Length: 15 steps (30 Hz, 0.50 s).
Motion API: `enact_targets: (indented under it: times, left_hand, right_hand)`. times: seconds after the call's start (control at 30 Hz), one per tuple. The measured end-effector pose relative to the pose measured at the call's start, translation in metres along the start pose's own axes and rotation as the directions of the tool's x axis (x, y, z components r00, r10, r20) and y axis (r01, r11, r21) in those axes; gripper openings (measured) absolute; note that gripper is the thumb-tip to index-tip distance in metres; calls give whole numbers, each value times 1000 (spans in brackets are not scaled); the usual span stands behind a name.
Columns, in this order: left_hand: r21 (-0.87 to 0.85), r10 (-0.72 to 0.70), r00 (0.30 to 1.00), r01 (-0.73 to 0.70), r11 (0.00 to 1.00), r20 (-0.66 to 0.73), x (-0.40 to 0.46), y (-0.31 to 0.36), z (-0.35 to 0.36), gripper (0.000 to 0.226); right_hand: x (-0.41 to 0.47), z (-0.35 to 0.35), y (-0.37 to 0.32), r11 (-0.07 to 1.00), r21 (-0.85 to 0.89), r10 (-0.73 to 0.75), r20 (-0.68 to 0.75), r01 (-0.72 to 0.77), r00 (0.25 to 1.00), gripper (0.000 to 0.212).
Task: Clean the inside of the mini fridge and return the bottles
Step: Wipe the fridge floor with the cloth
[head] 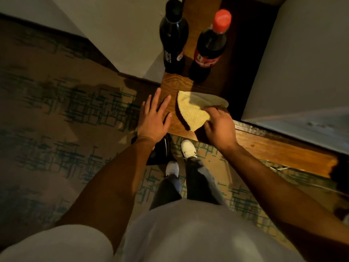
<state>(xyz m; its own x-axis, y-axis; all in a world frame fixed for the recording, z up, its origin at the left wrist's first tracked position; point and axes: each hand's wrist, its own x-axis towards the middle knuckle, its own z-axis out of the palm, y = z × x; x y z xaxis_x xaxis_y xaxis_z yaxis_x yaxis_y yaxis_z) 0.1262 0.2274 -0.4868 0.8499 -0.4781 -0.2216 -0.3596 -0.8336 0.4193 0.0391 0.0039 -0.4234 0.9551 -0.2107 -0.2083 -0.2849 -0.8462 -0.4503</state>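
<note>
Two dark soda bottles stand upright on a wooden counter (171, 83): a black-capped one (173, 36) on the left and a red-capped one with a red label (208, 48) to its right. Nearer to me, my right hand (219, 127) grips a folded yellow cloth (192, 110) that lies on the counter's front corner. My left hand (154, 116) hovers at the counter's left edge with its fingers spread and straight, holding nothing. The mini fridge itself is not clearly in view.
A white surface (302, 63) fills the right side behind the counter's wooden ledge (279, 148). Patterned carpet (56, 110) covers the floor on the left. A dark object (160, 150) sits on the floor by my white shoes (188, 148).
</note>
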Motion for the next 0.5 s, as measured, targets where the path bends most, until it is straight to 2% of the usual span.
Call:
enact_targets:
  times: [0.1,0.23,0.3,0.37,0.43,0.5]
  left_hand:
    - [33,27,998,-25,999,-65,-2,0,0,58]
    - [52,-41,999,41,998,6,-2,2,-1,58]
    - [140,-35,999,38,989,-27,-3,13,-1,60]
    - [265,54,995,-30,964,-84,-4,36,-5,60]
    - [279,209,976,-183,943,-64,-6,75,-7,57]
    - [256,281,960,-270,928,-8,-7,119,3,58]
  right_hand:
    - [-20,-6,2,991,131,31,-64,-23,997,37]
    - [-47,-19,4,984,177,38,-106,-19,994,42]
    - [-61,-33,10,975,215,89,-157,-54,984,45]
    - [-76,-48,16,966,250,115,-211,-60,971,48]
    - [-92,-59,26,962,259,147,-251,-80,957,47]
    - [-109,-70,39,960,267,168,-287,-90,943,42]
